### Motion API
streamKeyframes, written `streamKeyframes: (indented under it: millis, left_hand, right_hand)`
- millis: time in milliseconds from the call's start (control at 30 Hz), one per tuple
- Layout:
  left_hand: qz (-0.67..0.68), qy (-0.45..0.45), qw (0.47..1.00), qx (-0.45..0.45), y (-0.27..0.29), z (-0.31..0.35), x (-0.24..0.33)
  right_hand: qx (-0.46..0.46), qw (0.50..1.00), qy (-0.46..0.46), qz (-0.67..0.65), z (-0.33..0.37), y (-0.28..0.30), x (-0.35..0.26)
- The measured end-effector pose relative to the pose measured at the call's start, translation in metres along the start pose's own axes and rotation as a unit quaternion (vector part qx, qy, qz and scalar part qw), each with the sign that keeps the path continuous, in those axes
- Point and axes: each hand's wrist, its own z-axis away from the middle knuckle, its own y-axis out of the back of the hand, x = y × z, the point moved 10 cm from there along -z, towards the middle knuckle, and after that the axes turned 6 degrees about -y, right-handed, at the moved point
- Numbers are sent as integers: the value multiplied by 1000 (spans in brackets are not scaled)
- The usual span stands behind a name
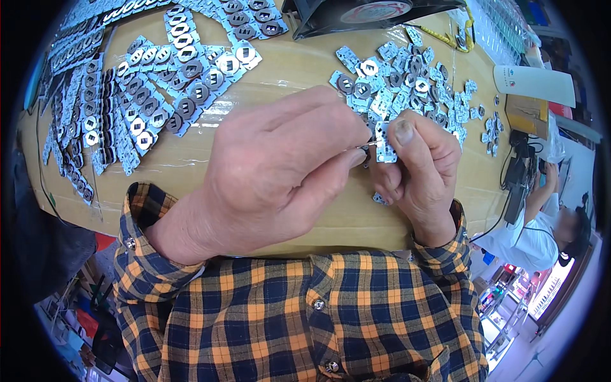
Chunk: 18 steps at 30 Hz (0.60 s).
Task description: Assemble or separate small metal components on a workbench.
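My right hand (417,169) is closed, pinching a small light-blue circuit board (386,151) between thumb and fingers, upright in front of me. My left hand (283,165) is closed too, its thumb and fingertips pressed together close to the board's left side. From that pinch a thin metal piece (372,145) sticks out towards the board; most of it is hidden by the fingers, so its kind does not show. Just beyond both hands lies a loose heap of similar boards (398,79), several with round silver parts. One small board (380,198) lies partly under my right hand.
Joined strips of boards (137,111) cover the left of the cardboard-topped table (305,219). A black fan (375,16) stands at the far edge. At the right are a smaller board pile (492,132), a white cup-like object (534,84) and black cables (512,169). Another person (534,232) sits beyond.
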Motion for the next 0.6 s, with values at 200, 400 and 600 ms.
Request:
streamKeyframes:
  millis: [200, 400, 600]
  left_hand:
    - [51, 140, 988, 42, 1, 12, -19]
    - [185, 335, 922, 54, -14, 36, -27]
    - [231, 389, 885, 110, -25, 51, -29]
  right_hand:
    - [93, 947, 193, 240, 8, 13, -39]
    - [132, 898, 249, 339, 25, 15, -56]
    - [158, 868, 249, 400, 37, 20, -50]
